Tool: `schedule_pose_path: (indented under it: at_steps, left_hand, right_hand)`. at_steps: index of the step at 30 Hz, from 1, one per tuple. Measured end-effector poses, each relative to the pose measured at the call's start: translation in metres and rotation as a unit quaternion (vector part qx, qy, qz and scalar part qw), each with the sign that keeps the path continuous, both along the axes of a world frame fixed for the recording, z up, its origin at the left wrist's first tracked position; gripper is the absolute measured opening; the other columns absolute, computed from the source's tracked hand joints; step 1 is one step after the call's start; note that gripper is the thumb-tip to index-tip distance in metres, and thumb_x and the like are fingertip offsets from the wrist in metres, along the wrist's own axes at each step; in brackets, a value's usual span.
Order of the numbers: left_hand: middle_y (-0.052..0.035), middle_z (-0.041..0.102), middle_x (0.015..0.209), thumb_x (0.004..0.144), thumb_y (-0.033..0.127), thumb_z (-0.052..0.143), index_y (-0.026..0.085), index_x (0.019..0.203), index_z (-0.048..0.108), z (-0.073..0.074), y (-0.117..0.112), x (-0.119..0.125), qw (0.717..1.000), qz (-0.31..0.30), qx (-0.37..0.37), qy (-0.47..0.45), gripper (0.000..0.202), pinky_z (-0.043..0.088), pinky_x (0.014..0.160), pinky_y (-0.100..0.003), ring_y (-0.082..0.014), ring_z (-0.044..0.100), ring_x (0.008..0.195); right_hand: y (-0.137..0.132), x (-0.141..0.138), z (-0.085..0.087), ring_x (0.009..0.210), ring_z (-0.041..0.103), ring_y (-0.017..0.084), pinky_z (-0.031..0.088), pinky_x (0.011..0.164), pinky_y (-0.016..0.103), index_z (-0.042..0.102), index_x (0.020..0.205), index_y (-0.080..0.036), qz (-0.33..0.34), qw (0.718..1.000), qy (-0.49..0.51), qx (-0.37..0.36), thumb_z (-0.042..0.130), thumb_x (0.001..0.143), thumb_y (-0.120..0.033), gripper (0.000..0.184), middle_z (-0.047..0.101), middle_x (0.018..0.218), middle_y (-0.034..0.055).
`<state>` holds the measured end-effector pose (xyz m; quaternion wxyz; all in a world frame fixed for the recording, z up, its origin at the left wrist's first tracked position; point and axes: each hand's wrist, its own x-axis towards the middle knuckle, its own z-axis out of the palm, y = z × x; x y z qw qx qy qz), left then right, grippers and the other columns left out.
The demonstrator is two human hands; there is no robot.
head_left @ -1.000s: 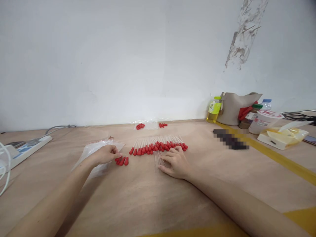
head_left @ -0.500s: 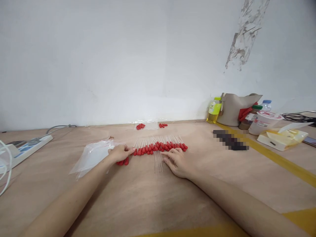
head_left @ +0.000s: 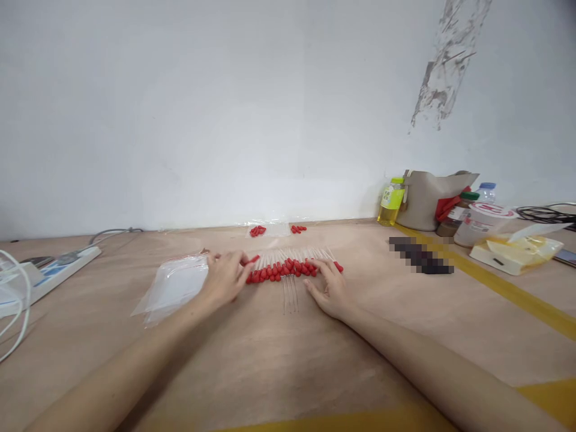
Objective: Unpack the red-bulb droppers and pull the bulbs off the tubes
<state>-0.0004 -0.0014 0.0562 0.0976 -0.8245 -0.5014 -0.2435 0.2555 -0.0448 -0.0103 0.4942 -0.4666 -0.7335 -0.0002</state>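
Left hand (head_left: 225, 279) seen just left of centre, fingers curled toward the thumb; a red, club-shaped bulb (head_left: 254, 259) is held at the fingertips, tilted. Right hand (head_left: 333, 294) seen right of centre, thumb and fingers parted in a loose, fairly wide curve; nothing is seen gripped. Its upper fingers are placed at the right part of a crowded row of red bulbs (head_left: 276, 271); whether any is pressed cannot be told.

The row is spread across the middle of the frame, with slim, pale, translucent stems (head_left: 270, 256) fanned out above it. Between the hands, below the row, a few thin, clear rods (head_left: 290, 297) are laid on the brown tabletop (head_left: 270, 372). Flat, clear plastic bags (head_left: 177, 285) are stacked beside the left hand, toward the left of the frame. Farther up, against the pale wall (head_left: 225, 120), two small clusters of red pieces (head_left: 258, 231) are noted, one on either side of centre.
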Motion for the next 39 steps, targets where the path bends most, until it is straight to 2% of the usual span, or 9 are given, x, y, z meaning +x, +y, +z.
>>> schedule_pose_path:
  at_steps: [4, 8, 13, 17, 19, 23, 32, 36, 39]
  left_hand:
    - [-0.0016, 0.060, 0.080, 0.087, 0.035, 0.039, 0.019, 0.081, 0.049, -0.030, -0.020, 0.016, 0.994, -0.110, 0.001, 0.003, 0.020, 0.026, 0.083, -0.038, -0.0173, 0.053, 0.078]
    - [-0.0003, 0.060, 0.078, 0.087, 0.036, 0.041, 0.019, 0.079, 0.051, -0.048, -0.029, 0.024, 0.989, -0.146, -0.006, -0.017, 0.021, 0.026, 0.081, -0.036, -0.0166, 0.052, 0.078]
    - [-0.0014, 0.061, 0.078, 0.086, 0.034, 0.043, 0.018, 0.080, 0.053, -0.047, -0.036, 0.028, 0.985, -0.171, 0.003, -0.021, 0.020, 0.027, 0.077, -0.035, -0.0169, 0.051, 0.079]
    - [-0.0024, 0.063, 0.093, 0.086, 0.033, 0.045, 0.021, 0.092, 0.056, -0.045, -0.038, 0.031, 0.981, -0.192, 0.017, -0.020, 0.018, 0.025, 0.080, -0.036, -0.0176, 0.051, 0.087]
    - [-0.0012, 0.063, 0.096, 0.086, 0.033, 0.046, 0.024, 0.095, 0.058, -0.046, -0.037, 0.031, 0.978, -0.208, 0.023, -0.011, 0.018, 0.024, 0.082, -0.037, -0.0174, 0.050, 0.090]
    - [-0.0003, 0.064, 0.083, 0.087, 0.031, 0.045, 0.021, 0.081, 0.060, -0.045, -0.037, 0.029, 0.975, -0.219, 0.025, 0.010, 0.019, 0.023, 0.082, -0.037, -0.0166, 0.050, 0.084]
    - [0.0000, 0.062, 0.072, 0.087, 0.025, 0.043, 0.019, 0.074, 0.058, -0.040, -0.043, 0.028, 0.963, -0.265, 0.049, 0.024, 0.021, 0.025, 0.082, -0.038, -0.0166, 0.049, 0.081]
    - [-0.0011, 0.062, 0.074, 0.087, 0.023, 0.042, 0.019, 0.075, 0.058, -0.046, -0.039, 0.018, 0.966, -0.254, 0.048, 0.009, 0.020, 0.028, 0.081, -0.038, -0.0170, 0.050, 0.081]
    - [-0.0028, 0.062, 0.081, 0.087, 0.024, 0.042, 0.020, 0.081, 0.060, -0.053, -0.034, 0.005, 0.972, -0.228, 0.047, -0.024, 0.020, 0.035, 0.077, -0.035, -0.0164, 0.052, 0.080]
  right_hand:
    - [-0.002, 0.005, 0.001, 0.110, 0.043, 0.023, 0.035, 0.092, 0.039, 0.044, 0.123, -0.020, 0.008, 0.998, -0.054, 0.021, 0.058, 0.075, -0.040, 0.054, 0.047, 0.118, 0.0114]
    - [-0.003, 0.004, 0.001, 0.097, 0.049, 0.020, 0.033, 0.087, 0.039, 0.054, 0.113, -0.024, 0.045, 0.989, -0.140, 0.026, 0.054, 0.080, -0.041, 0.038, 0.059, 0.102, 0.0064]
    - [-0.005, -0.004, 0.000, 0.080, 0.051, 0.016, 0.028, 0.085, 0.039, 0.062, 0.098, -0.025, 0.070, 0.976, -0.196, 0.063, 0.048, 0.085, -0.034, 0.021, 0.065, 0.077, 0.0012]
    - [-0.009, -0.009, 0.001, 0.070, 0.047, 0.013, 0.028, 0.082, 0.036, 0.065, 0.085, -0.021, 0.071, 0.971, -0.214, 0.076, 0.045, 0.087, -0.030, 0.021, 0.060, 0.065, 0.0005]
    - [-0.011, -0.011, 0.001, 0.068, 0.045, 0.013, 0.028, 0.081, 0.036, 0.064, 0.079, -0.020, 0.070, 0.970, -0.218, 0.080, 0.044, 0.087, -0.029, 0.023, 0.058, 0.062, 0.0007]
    - [-0.013, -0.010, 0.003, 0.065, 0.043, 0.012, 0.027, 0.080, 0.035, 0.062, 0.070, -0.019, 0.084, 0.966, -0.224, 0.102, 0.044, 0.086, -0.027, 0.025, 0.055, 0.057, -0.0006]
    - [-0.018, -0.009, 0.004, 0.064, 0.043, 0.011, 0.025, 0.080, 0.035, 0.063, 0.071, -0.019, 0.107, 0.964, -0.218, 0.105, 0.047, 0.084, -0.027, 0.022, 0.053, 0.053, -0.0019]
    - [-0.016, 0.000, 0.004, 0.064, 0.043, 0.012, 0.025, 0.081, 0.036, 0.061, 0.068, -0.019, 0.106, 0.967, -0.214, 0.088, 0.046, 0.085, -0.027, 0.024, 0.052, 0.052, -0.0012]
    - [-0.013, 0.011, 0.004, 0.063, 0.042, 0.012, 0.026, 0.078, 0.035, 0.059, 0.065, -0.018, 0.065, 0.980, -0.182, 0.048, 0.042, 0.086, -0.026, 0.029, 0.054, 0.054, -0.0001]
